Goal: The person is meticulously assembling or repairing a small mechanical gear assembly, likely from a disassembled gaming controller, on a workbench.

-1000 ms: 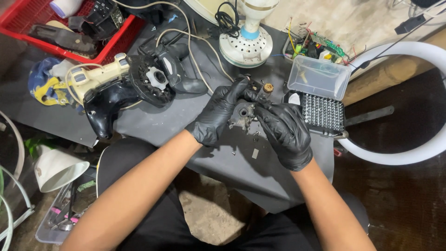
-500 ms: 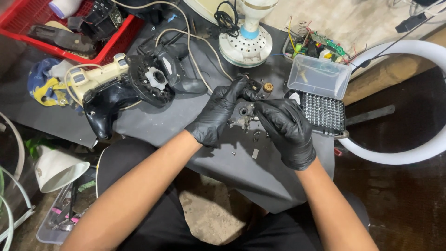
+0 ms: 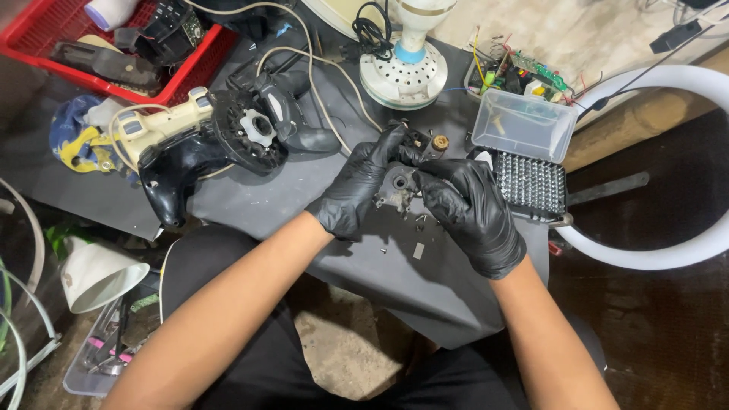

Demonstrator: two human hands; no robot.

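Observation:
Both my hands wear black gloves and meet over a dark grey table (image 3: 273,205). My left hand (image 3: 359,186) and my right hand (image 3: 471,212) together grip a small grey metal motor part (image 3: 396,184) held just above the tabletop. A small brass-coloured piece (image 3: 440,142) lies just beyond my fingertips. Several tiny screws and a small metal bit (image 3: 418,250) lie on the table under my hands.
An open bit set case (image 3: 531,182) with a clear lid (image 3: 522,124) sits right of my hands. A white fan base (image 3: 402,72) stands behind, a circuit board (image 3: 524,74) beside it. A black and cream tool housing (image 3: 205,140) lies left, a red basket (image 3: 114,45) far left. A white ring (image 3: 668,152) curves at right.
My hands have barely shifted; the fingers have adjusted slightly on the metal part. Nothing else has moved.

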